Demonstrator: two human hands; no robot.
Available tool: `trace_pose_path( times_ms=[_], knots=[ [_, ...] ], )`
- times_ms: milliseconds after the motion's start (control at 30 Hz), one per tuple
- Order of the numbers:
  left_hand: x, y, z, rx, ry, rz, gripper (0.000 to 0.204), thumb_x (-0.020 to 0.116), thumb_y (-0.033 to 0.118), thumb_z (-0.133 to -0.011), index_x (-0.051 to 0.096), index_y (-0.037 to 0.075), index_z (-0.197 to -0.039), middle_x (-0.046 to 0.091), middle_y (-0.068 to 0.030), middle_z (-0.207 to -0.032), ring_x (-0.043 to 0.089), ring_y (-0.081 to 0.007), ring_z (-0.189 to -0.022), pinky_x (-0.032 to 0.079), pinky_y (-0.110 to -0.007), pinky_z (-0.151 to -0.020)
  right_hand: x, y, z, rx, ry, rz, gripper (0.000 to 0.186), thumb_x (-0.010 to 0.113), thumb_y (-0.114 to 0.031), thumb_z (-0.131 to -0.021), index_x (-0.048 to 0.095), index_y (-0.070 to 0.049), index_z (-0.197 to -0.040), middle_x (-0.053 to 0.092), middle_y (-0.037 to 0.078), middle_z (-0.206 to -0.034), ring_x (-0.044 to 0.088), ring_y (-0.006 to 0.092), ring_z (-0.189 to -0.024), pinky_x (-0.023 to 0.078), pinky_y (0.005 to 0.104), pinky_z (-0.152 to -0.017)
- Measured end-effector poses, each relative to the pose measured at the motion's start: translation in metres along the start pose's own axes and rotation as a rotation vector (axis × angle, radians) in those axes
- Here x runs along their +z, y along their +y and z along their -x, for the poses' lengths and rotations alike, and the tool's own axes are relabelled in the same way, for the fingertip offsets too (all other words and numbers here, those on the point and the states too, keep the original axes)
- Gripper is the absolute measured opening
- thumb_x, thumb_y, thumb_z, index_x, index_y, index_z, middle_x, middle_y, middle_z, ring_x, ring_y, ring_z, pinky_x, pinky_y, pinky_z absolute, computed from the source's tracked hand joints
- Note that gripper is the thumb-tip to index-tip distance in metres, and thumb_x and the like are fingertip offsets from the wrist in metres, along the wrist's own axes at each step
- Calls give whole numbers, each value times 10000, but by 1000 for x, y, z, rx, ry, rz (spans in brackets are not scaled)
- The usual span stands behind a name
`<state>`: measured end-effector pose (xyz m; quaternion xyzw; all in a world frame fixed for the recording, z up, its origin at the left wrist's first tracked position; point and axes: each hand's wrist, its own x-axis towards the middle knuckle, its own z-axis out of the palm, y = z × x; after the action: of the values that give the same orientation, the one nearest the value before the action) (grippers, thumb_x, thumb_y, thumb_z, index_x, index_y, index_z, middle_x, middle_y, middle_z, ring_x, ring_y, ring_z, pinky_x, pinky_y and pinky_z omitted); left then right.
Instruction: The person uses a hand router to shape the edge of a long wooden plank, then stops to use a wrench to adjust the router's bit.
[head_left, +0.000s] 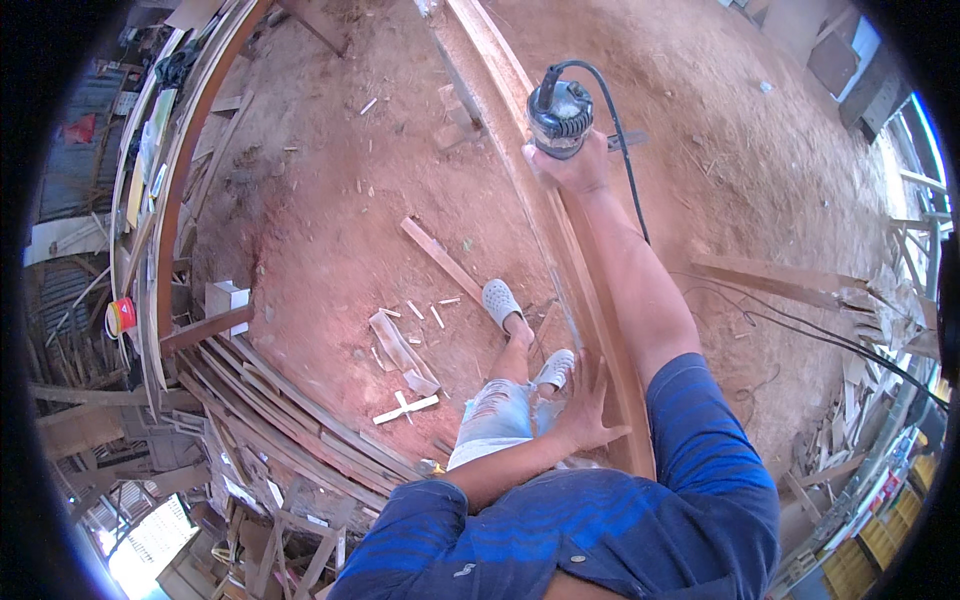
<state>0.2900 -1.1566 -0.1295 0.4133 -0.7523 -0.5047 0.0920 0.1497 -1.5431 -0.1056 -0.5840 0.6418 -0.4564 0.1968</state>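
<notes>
Blue shirt (pixel 570 520), gripped power tool (pixel 562 118), red container (pixel 121 317)

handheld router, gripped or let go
Gripped: the right hand is wrapped around the lower body of the handheld router at the wooden beam. Whether it is running, I cannot tell.

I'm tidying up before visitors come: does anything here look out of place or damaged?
Yes: wood scraps lie strewn on the reddish ground left of the clogs, cluttering the footing, and the pale shorts look ripped.

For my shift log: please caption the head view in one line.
Right hand grips a corded power tool over a long wooden beam, left hand at the near end.
</notes>
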Motion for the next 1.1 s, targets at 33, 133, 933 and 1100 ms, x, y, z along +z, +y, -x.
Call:
trace_pose_path(
  times_ms=[33, 133, 933, 1100],
  knots=[
    [-3, -2, -1, -13, 0, -8, 1476, 803, 703, -757, -123, 6, -1671, -139, -420, -1677, -140, -587, -1568, -23, -719, -1236, -2, 2, 5, -24, -25, -12, 475, 932, -339, -667, 783, -118, -1061, 807, 96, -985, 781, 246, -905, 601, 404, -815],
    [-27, -14, -24, -47, 79, 10, 1514, 827, 705, -735, -122, -26, -1660, -112, -410, -1686, -123, -573, -1577, -12, -707, -1244, -15, 2, 29, -27, -71, -66, 454, 925, -341, -676, 786, -131, -1053, 808, 88, -991, 781, 243, -915, 606, 403, -831],
    [-232, 182, -111, 647, 6, 489, 959, 854, 424, -847, 438, -95, -1537, 473, -291, -1585, 434, -375, -1510, 306, -471, -1251, -229, -107, 204, -32, 175, 40, 637, 925, -323, -673, 719, -78, -1224, 775, 121, -1123, 766, 276, -989, 608, 402, -906],
    [-173, 231, -74, 571, 106, 383, 232, 737, 89, -955, 710, 1, -1168, 687, -174, -1269, 651, -271, -1182, 493, -393, -1061, -237, -118, 263, -59, 384, -86, 758, 934, -277, -581, 701, -111, -1283, 764, 123, -1095, 742, 339, -974, 590, 435, -847]
  ],
)
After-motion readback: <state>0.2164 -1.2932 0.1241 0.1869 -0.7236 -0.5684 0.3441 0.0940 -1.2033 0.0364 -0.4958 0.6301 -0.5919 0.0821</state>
